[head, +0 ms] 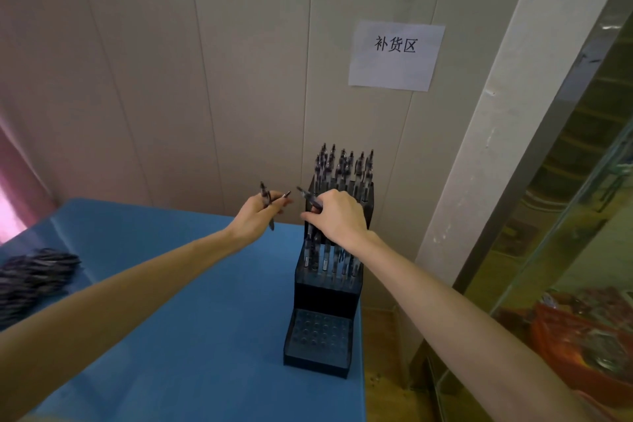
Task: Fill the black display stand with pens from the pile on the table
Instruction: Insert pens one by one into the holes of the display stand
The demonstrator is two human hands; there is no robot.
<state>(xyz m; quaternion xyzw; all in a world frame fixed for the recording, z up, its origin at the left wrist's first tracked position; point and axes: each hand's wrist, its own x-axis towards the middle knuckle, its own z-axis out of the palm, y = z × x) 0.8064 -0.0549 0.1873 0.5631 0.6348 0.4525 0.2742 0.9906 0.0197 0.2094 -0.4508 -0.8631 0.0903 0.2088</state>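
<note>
From the head camera, both bare arms reach far out over the blue surface (191,301) toward the wall. The black display stand (325,301) sits at the right edge of the surface, stepped in three tiers: the far, top tier is packed with upright pens (346,168), the middle tier holds a row of them, and the near, lowest tier shows only its round holes.

The left hand (255,216) is raised just left of the stand, wrist bent back, its fingers curled round a few pens (265,197) that fan out above and below the fist.

The right hand (337,216) hovers over the stand's middle tier, knuckles up, its fingers pinching one pen (308,197) that slants up and to the left; the lower end is hidden behind the hand, so I cannot tell whether it is in a hole.

The pile of pens (32,276) lies at the surface's left edge, well apart from the stand.
</note>
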